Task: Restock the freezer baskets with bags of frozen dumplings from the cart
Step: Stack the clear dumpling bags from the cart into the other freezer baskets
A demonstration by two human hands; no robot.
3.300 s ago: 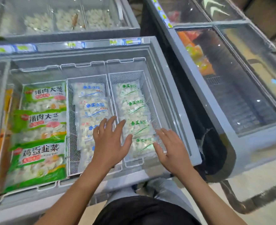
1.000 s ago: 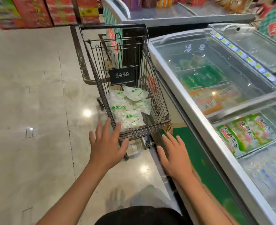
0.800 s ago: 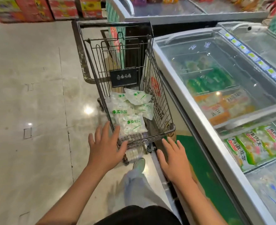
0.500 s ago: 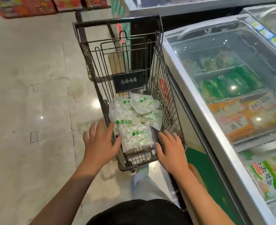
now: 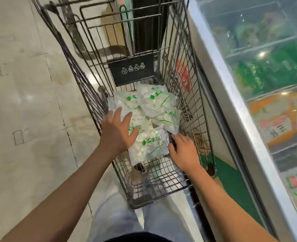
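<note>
Both hands, which hung short of the cart's near rim half a second ago, have now gone inside the cart (image 5: 187, 70) and onto the dumpling bags.

Left hand (image 5: 117, 132): fingers spread and straight, lying over the left side of the pile; holds nothing.
Right hand (image 5: 183, 151): at the right edge of the nearest bag (image 5: 148, 145), fingers bent toward that edge. Whether it pinches the bag or only touches it cannot be told.

Stock: several clear bags with green print lie overlapped on the cart floor, the nearest one on top and toward the person. Chest freezer (image 5: 231, 95) stands just beside the cart on the right, with green and orange packs under its glass.

Judged step: picking up bags for the next load.

Risks: smooth, likely frosted film could slip from a one-edge grip. Overlapped bags may drag a neighbour up and drop it. A corner could snag in the wire mesh and tear.
</note>
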